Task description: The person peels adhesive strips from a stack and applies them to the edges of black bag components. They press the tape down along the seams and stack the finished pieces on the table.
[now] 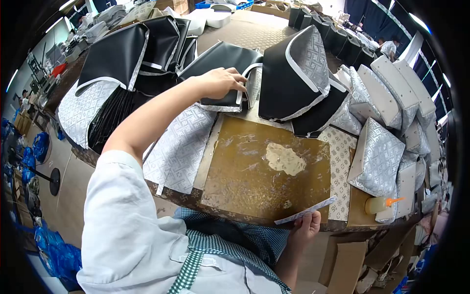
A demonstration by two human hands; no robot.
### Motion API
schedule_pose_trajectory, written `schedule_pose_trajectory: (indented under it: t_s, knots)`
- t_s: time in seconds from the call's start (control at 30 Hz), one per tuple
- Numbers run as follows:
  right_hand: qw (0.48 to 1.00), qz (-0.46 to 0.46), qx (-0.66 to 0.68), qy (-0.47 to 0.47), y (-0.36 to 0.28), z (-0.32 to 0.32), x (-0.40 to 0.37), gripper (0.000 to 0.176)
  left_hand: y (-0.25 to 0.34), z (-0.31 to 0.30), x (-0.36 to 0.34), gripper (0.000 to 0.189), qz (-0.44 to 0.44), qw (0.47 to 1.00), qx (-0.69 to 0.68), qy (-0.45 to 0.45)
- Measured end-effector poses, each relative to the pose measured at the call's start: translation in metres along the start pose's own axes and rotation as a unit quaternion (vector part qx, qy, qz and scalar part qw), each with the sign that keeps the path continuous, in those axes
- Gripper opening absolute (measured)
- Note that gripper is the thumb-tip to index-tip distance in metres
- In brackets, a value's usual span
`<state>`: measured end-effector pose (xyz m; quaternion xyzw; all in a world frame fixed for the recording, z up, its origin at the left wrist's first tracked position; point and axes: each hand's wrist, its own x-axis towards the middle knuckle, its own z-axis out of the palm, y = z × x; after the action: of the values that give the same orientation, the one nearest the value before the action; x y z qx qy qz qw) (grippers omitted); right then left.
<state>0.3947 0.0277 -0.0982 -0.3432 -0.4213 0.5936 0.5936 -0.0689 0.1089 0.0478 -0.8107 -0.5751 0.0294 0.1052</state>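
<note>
My left hand reaches over the far side of the work board, its fingers curled down onto the edge of a black leather-like panel with white edging. The exact fingertip contact is partly hidden. Close to my body, my right hand pinches one end of a narrow white patterned strip, which lies over the front edge of the board. Between the hands is a brown, worn work board with a pale patch of what looks like dried glue. A silver-white patterned sheet lies under my left forearm.
Black panels with silver lining stand behind the board, and more black panels are stacked at left. Silver-patterned padded pieces pile up at right. A bottle with an orange nozzle is at front right. Cardboard stands below the table.
</note>
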Motion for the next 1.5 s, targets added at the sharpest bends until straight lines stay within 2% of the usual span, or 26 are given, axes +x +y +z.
schedule_pose_trajectory:
  t_s: [0.03, 0.13, 0.17, 0.27, 0.37, 0.53, 0.63, 0.67, 0.73, 0.8, 0.87, 0.93, 1.07, 1.2, 1.23, 1.3, 1.37, 1.43, 1.47, 1.5]
  knots:
    - [1.0, 0.0, 0.0, 0.001, 0.0, 0.001, 0.0, 0.008, 0.002, -0.003, 0.004, 0.056, 0.009, 1.0, 0.006, 0.015]
    - [1.0, -0.007, -0.016, -0.021, -0.002, 0.002, 0.001, 0.009, 0.001, -0.008, 0.009, 0.046, 0.017, 1.0, 0.003, -0.023]
    - [0.999, -0.011, -0.023, -0.032, -0.001, 0.002, 0.002, 0.009, 0.0, -0.011, 0.009, 0.029, 0.021, 1.0, -0.01, -0.009]
    - [0.999, -0.018, -0.012, -0.038, -0.001, 0.003, 0.003, 0.008, -0.004, -0.024, 0.004, 0.013, 0.025, 0.999, -0.024, 0.002]
    - [0.999, -0.02, -0.02, -0.03, 0.0, 0.003, 0.002, 0.009, -0.001, -0.031, 0.005, 0.012, -0.004, 0.996, -0.019, -0.082]
    - [1.0, -0.013, -0.018, -0.021, 0.0, 0.005, 0.0, 0.009, -0.006, -0.03, 0.015, 0.015, 0.002, 0.996, -0.026, -0.083]
    - [0.999, -0.007, -0.032, -0.009, -0.002, 0.003, 0.0, 0.01, -0.042, -0.057, 0.01, 0.019, -0.054, 0.997, -0.063, -0.01]
    - [0.999, -0.002, -0.035, -0.007, -0.002, 0.003, -0.001, 0.01, -0.058, -0.063, 0.007, 0.022, -0.089, 0.99, -0.097, 0.056]
    - [0.999, -0.003, -0.042, -0.003, -0.001, 0.002, 0.0, 0.01, -0.078, -0.085, 0.001, 0.023, -0.136, 0.977, -0.115, 0.121]
    - [0.999, -0.006, -0.046, -0.004, 0.001, -0.001, 0.001, 0.01, -0.085, -0.113, -0.007, 0.028, -0.173, 0.968, -0.104, 0.152]
    - [0.999, -0.01, -0.046, -0.005, 0.005, -0.005, 0.001, 0.01, -0.099, -0.118, -0.015, 0.032, -0.171, 0.945, -0.129, 0.246]
    - [0.999, -0.008, -0.038, -0.001, 0.004, -0.002, 0.001, 0.009, -0.085, -0.139, -0.023, 0.03, -0.232, 0.932, -0.187, 0.207]
    - [1.0, 0.004, -0.029, 0.002, 0.0, 0.001, 0.0, 0.009, -0.053, -0.156, -0.033, 0.031, -0.192, 0.951, -0.137, 0.197]
    - [1.0, 0.011, -0.022, -0.008, -0.002, 0.0, 0.001, 0.009, -0.036, -0.165, -0.038, 0.031, -0.187, 0.944, -0.144, 0.231]
    - [1.0, 0.01, -0.02, -0.008, -0.002, 0.0, 0.001, 0.008, -0.036, -0.165, -0.039, 0.03, -0.185, 0.937, -0.134, 0.265]
    - [1.0, 0.007, -0.015, -0.014, -0.001, -0.001, 0.003, 0.008, -0.036, -0.178, -0.044, 0.029, -0.239, 0.912, -0.205, 0.264]
    - [1.0, 0.001, -0.01, -0.024, 0.002, -0.005, 0.004, 0.008, -0.031, -0.188, -0.054, 0.028, -0.223, 0.914, -0.191, 0.281]
    - [1.0, 0.002, 0.001, -0.025, 0.001, -0.002, 0.004, 0.009, -0.015, -0.185, -0.057, 0.027, -0.213, 0.897, -0.239, 0.304]
    - [1.0, 0.002, 0.006, -0.027, 0.001, -0.001, 0.004, 0.009, -0.013, -0.183, -0.056, 0.025, -0.18, 0.89, -0.29, 0.302]
    - [1.0, 0.001, 0.011, -0.028, 0.0, -0.001, 0.003, 0.009, -0.007, -0.18, -0.054, 0.025, -0.171, 0.892, -0.286, 0.304]
